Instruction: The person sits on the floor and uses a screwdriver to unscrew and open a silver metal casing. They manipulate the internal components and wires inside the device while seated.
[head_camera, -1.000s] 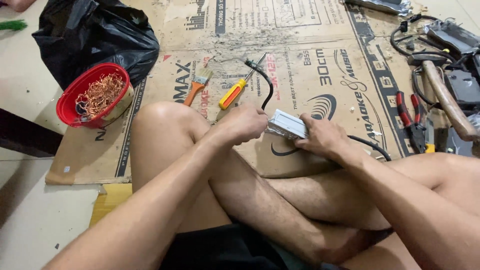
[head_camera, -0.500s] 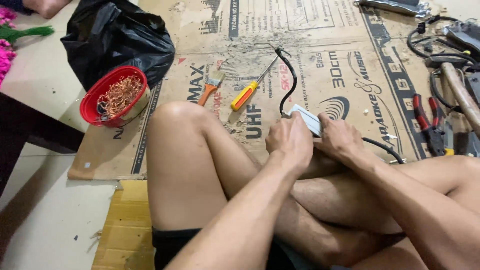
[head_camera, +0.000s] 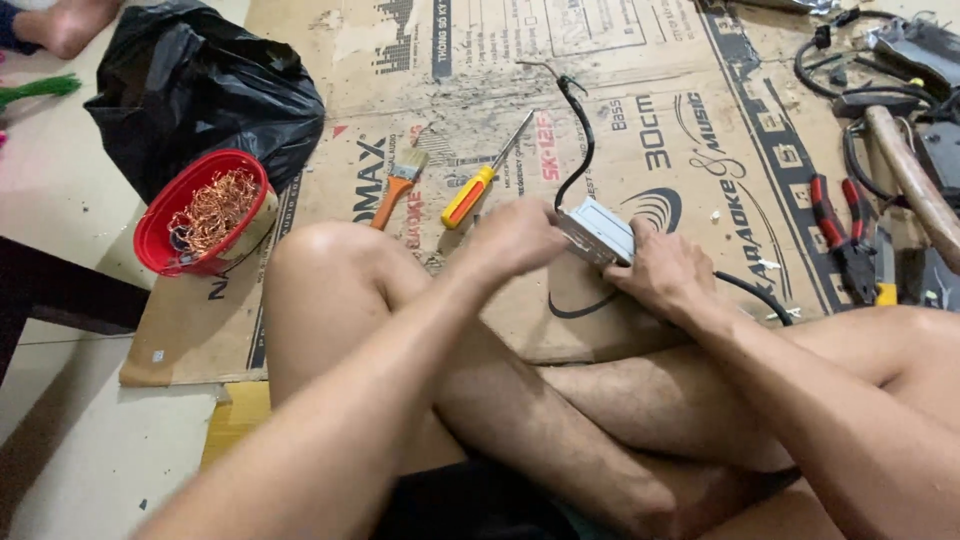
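Down on the floor, a person sits cross-legged on a flattened cardboard sheet (head_camera: 700, 120), seen from above by a camera on their head. Both bare arms reach forward over the knees to a small grey metal box (head_camera: 600, 228), which is held just above the cardboard in front of the shins. The left hand (head_camera: 518, 238) closes over the box's left end, fingers curled around it. The right hand (head_camera: 665, 272) grips the right end from below and behind, thumb on top. A black cable (head_camera: 578, 150) runs from the box up across the cardboard, and another stretch of black cable trails off to the right past the right wrist.

Just beyond the left hand lie a screwdriver (head_camera: 482, 186) with a yellow and orange handle and, beside it, a small paintbrush (head_camera: 393, 187) with an orange handle — both flat on the cardboard. Farther left, a red bowl (head_camera: 160, 215) holds a tangle of copper wire, next to a black plastic bag (head_camera: 200, 90). At the right edge sit red-handled pliers (head_camera: 838, 225), a wooden handle (head_camera: 912, 180) and more dark cables and parts. Someone else's bare foot (head_camera: 65, 22) shows at the top left corner.
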